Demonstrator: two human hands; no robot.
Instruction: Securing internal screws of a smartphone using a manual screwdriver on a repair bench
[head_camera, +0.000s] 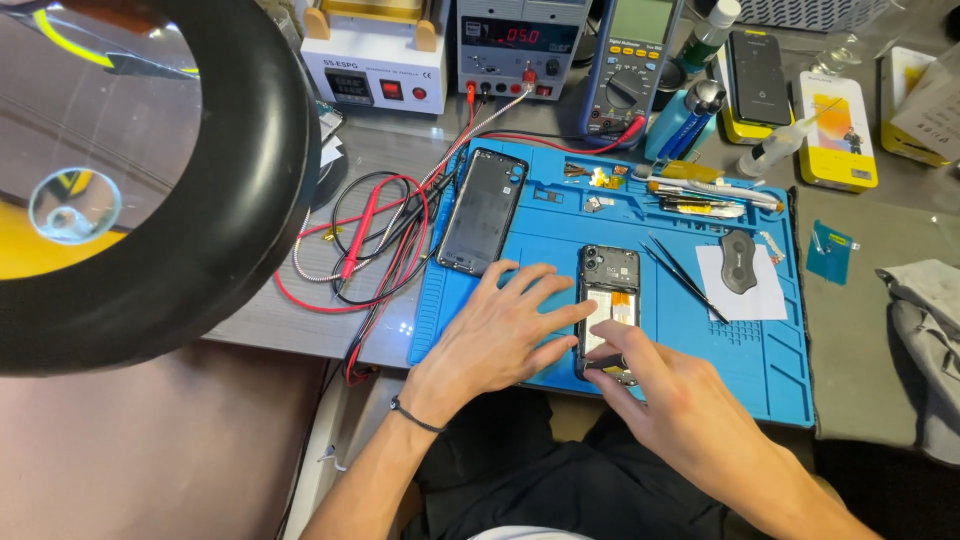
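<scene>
Head view looks down on a grey workbench (300, 320) with a blue silicone repair mat (770, 370) laid across its middle; at the far edge stand a white heating unit (375, 60), a bench power supply (515, 45) with a lit red readout and a multimeter (632, 65), red and black test leads (370, 240) coiling from them over the bench left of the mat; a large black-rimmed magnifier lamp (150, 190) fills the upper left corner; grey cloth (930, 340) lies at the right edge. On the mat near its front edge lies the opened phone (607, 300), back cover off, its long axis running away from the person, camera end pointing toward the far side of the bench and bottom end toward the person; a detached back cover (484, 210) lies upper left of it, tilted slightly, and black tweezers (685, 278) lie just to its right beside a white sheet (770, 290) carrying a black pick. The left hand (495, 335) rests flat on the mat, fingers spread apart, fingertips touching the phone's left edge; the right hand (655, 390) covers the phone's bottom end, thumb and forefinger pinched together on a small dark part (612, 370) there, though what that part is cannot be told.
</scene>
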